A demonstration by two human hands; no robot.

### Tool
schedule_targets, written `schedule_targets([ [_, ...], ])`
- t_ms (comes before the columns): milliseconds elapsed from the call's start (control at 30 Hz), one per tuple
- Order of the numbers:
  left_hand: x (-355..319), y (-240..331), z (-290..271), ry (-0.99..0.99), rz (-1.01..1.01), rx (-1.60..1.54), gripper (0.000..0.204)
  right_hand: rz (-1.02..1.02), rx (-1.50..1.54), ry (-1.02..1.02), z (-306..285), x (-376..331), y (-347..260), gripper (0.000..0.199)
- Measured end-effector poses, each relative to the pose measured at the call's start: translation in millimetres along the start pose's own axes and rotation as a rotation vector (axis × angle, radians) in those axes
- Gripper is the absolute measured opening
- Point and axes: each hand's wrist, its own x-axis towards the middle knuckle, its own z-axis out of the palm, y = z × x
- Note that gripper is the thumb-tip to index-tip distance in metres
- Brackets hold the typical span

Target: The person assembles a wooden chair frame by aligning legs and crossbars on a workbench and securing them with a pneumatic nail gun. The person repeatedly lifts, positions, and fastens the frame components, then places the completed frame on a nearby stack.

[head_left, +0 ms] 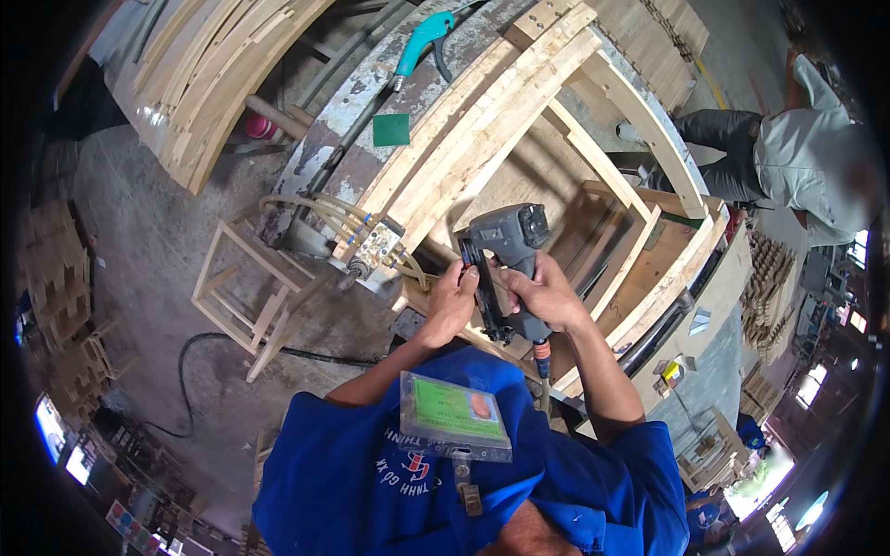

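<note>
My right hand [544, 295] is wrapped round the handle of a black nail gun [505, 232], held in front of my chest. An air hose fitting [541, 357] with an orange collar hangs from the bottom of its handle. My left hand [451, 301] is closed at the gun's long, narrow magazine [475, 269], its fingertips pressed against the side. Whether a small piece is also between those fingers, I cannot tell. Just beyond the gun stands a pale wooden frame [491, 111] of rails and curved slats, resting on a worn metal bench.
A teal air blow gun [425, 42] and a green square pad [391, 130] lie on the bench [357, 167]. Left of my hands are a valve block [378, 243] with hoses and a small wooden frame [255, 296]. A person [797, 148] stands at the far right.
</note>
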Motion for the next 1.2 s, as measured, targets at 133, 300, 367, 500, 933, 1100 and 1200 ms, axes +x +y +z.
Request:
schedule_targets([
  [133,-6,-3,-6,0.025,0.033,-0.038,0.034,-0.02,-0.05,0.04,14,-1,0,0.021],
  [300,-6,-8,-8,0.061,0.065,-0.029,0.034,-0.005,-0.115,0.063,27,-6,-3,0.024],
  [367,-8,-3,-11,0.043,0.009,0.009,0.035,-0.066,-0.199,0.087,34,-6,-1,0.029],
  [500,-9,-1,-15,0.009,0.016,-0.118,0.035,-0.235,-0.373,0.185,49,-6,11,0.042],
  [933,-111,60,81,-0.523,0.935,0.704,0.064,-0.573,0.652,0.671,-55,-181,69,0.036],
  [1100,-136,32,167,-0.786,1.106,0.626,0.038,-0.841,1.019,0.95,-70,-280,165,0.035],
  [1200,-169,7,223,-0.943,1.109,0.642,0.032,-0.929,1.149,1.225,-66,-339,225,0.033],
])
